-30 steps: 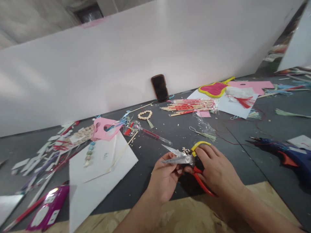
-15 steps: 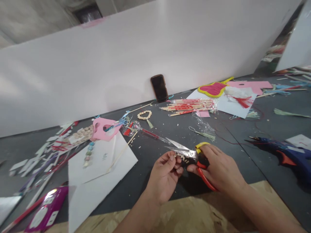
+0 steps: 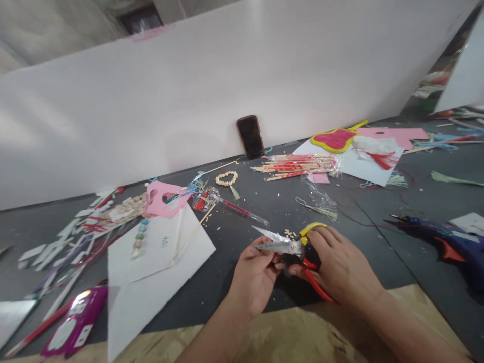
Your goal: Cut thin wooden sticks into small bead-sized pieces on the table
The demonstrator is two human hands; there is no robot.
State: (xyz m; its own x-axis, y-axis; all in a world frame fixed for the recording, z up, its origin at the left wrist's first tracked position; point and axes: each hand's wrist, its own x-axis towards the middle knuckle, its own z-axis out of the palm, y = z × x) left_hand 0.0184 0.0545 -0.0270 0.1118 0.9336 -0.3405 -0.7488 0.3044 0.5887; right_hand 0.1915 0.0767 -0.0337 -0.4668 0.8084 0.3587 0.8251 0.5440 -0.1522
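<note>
My right hand is wrapped round the red and yellow handles of a pair of scissors, whose blades stand apart and point left. Close under the blades, the fingers of my left hand are pinched together; what is between them is hidden by the blades and fingers. Small pale cut pieces lie on the dark table just beyond the scissors. Farther back rests a heart-shaped ring of pale beads with a green tassel.
A phone leans against the white board. Wrapped sticks and a green tassel lie beyond my hands. At right is a blue glue gun. White sheets, a pink mask and a purple packet are at left.
The scissors have shifted slightly left and down, so their blades now cover my left fingertips. The small cut pieces show beyond the blades now. My view has tilted slightly.
</note>
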